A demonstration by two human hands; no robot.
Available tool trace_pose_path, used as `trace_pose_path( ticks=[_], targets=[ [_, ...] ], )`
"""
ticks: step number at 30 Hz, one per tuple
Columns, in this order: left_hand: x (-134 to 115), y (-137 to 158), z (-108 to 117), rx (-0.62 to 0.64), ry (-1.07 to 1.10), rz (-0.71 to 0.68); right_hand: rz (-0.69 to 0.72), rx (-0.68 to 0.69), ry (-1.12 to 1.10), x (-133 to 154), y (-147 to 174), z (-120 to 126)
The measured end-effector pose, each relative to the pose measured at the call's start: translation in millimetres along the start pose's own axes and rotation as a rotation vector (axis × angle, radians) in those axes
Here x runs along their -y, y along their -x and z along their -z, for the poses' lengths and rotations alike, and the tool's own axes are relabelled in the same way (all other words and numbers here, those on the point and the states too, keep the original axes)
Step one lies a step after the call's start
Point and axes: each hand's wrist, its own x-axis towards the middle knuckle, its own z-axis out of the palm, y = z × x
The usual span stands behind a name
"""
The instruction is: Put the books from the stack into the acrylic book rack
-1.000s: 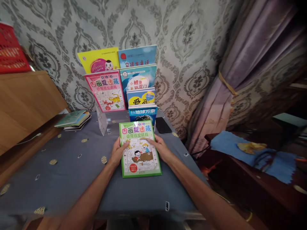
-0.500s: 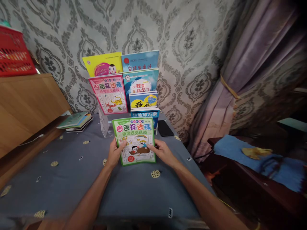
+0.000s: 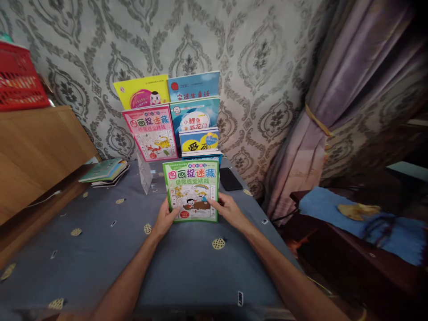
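Between my two hands is a green-bordered children's picture book [image 3: 194,191], held upright with its cover facing me. My left hand [image 3: 165,218] grips its lower left edge, thumb on the cover. On the right edge, my right hand [image 3: 229,210] holds it the same way. Just behind stands a clear tiered book rack [image 3: 144,176]. It bears a pink book [image 3: 154,133], a yellow book [image 3: 142,91], a blue book [image 3: 194,84], a teal book [image 3: 194,116] and a yellow-and-blue book [image 3: 199,141]. The green book hides most of another blue book in the lowest tier.
A black phone [image 3: 231,179] lies right of the rack. Thin books [image 3: 104,171] are stacked at the left, near a wooden cabinet [image 3: 43,151] with a red basket [image 3: 22,80] on top. Patterned cloth covers the table [image 3: 110,249]. A curtain [image 3: 310,120] hangs at the right.
The green book has shifted slightly right and up, toward the rack's lowest tier, and covers more of the blue book there. My left hand has slid lower on its edge.
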Motion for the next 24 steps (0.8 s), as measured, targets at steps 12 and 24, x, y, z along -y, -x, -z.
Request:
trace_pose_path(
  ticks=[12,24],
  targets=[
    [1,0,1,-0.009,0.027,0.017,-0.151,0.213,0.030,2,5,12],
    [-4,3,-6,-0.079,-0.004,-0.026,-0.121,0.176,0.069,5,6,9]
  ],
)
